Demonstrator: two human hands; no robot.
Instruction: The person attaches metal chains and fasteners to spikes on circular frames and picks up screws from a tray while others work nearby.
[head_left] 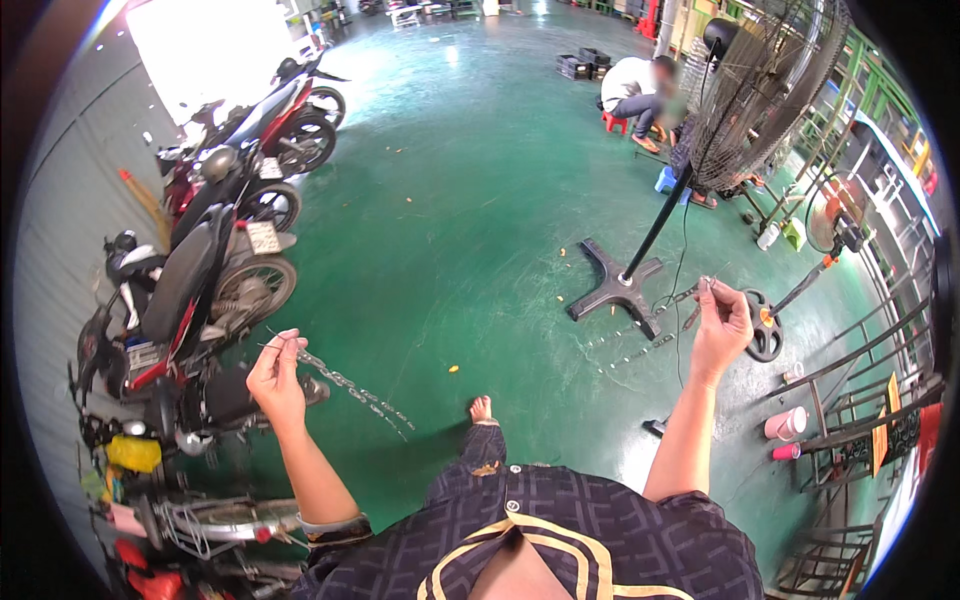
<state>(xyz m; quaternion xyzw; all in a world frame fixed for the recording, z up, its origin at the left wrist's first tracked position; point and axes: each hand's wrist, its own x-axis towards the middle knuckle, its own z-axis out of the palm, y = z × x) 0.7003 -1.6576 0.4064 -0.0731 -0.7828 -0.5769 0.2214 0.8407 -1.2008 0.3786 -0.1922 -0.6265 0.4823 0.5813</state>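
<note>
My left hand (pixel 279 376), raised on the left, pinches the ends of thin strands (pixel 345 382) strung with small dark and silvery pieces. They trail down and to the right from my fingers. On the right, my right hand (pixel 722 325) is closed at the fingertips on similar strands (pixel 655 342), which stretch to the left and downward in front of the floor. The exact kind of the small pieces is too fine to make out. Both forearms are held apart, and below them one bare foot (pixel 481 408) shows on the floor.
Parked motorbikes (pixel 185 270) line the left wall. A large standing fan (pixel 650 230) with a cross-shaped base is to the right, near a smaller fan (pixel 838 215). Beyond it, a person (pixel 632 85) sits on a red stool. Metal racks (pixel 850 425) and a pink bucket (pixel 785 424) stand at right.
</note>
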